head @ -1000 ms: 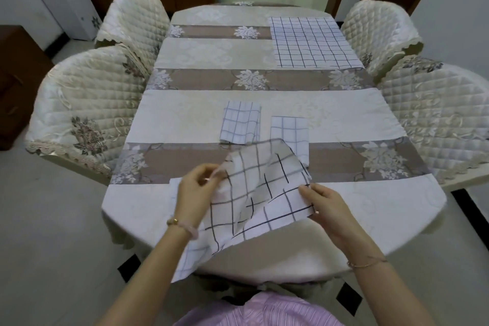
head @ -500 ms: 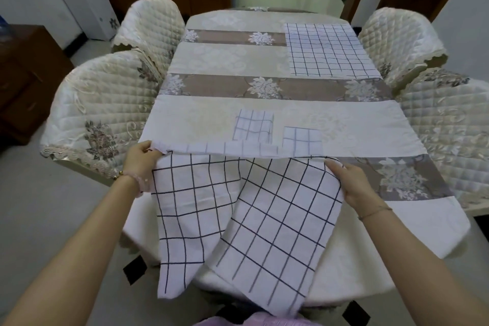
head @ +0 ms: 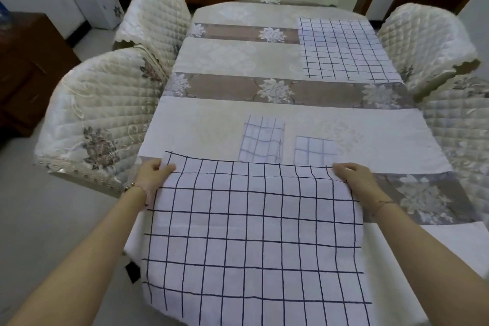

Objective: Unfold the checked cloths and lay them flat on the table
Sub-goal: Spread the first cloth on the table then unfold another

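The open checked cloth is spread over the near edge of the counter. The left hand and right hand pinch its far corners between thumb and fingers. Just beyond lie two folded cloths, and a flat cloth lies at the far right.

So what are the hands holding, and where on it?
A large white cloth with dark checks; the left hand grips its far left corner, the right hand its far right corner.
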`<action>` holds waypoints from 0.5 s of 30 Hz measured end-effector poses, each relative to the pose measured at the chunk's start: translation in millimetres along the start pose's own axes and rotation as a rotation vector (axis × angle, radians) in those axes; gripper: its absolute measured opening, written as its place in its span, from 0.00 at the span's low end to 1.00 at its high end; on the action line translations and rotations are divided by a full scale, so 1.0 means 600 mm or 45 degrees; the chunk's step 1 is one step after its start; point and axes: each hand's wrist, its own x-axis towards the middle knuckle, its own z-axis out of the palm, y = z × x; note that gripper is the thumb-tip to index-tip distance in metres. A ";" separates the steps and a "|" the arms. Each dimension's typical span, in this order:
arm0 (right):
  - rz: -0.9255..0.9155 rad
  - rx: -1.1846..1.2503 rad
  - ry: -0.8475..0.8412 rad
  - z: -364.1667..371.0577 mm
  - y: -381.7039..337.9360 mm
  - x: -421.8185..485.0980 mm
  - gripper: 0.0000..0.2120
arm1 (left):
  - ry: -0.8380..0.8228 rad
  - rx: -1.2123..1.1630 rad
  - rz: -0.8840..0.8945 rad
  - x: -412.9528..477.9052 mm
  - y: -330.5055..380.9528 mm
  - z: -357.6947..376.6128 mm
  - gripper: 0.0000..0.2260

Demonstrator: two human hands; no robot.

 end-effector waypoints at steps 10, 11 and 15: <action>0.158 0.055 -0.052 -0.038 0.112 -0.095 0.13 | -0.089 -0.241 -0.196 -0.067 -0.102 -0.043 0.12; 0.145 0.032 -0.082 -0.039 0.121 -0.112 0.09 | -0.092 -0.263 -0.215 -0.080 -0.114 -0.044 0.11; 0.110 0.029 -0.100 -0.037 0.138 -0.156 0.08 | -0.056 -0.251 -0.170 -0.147 -0.142 -0.032 0.10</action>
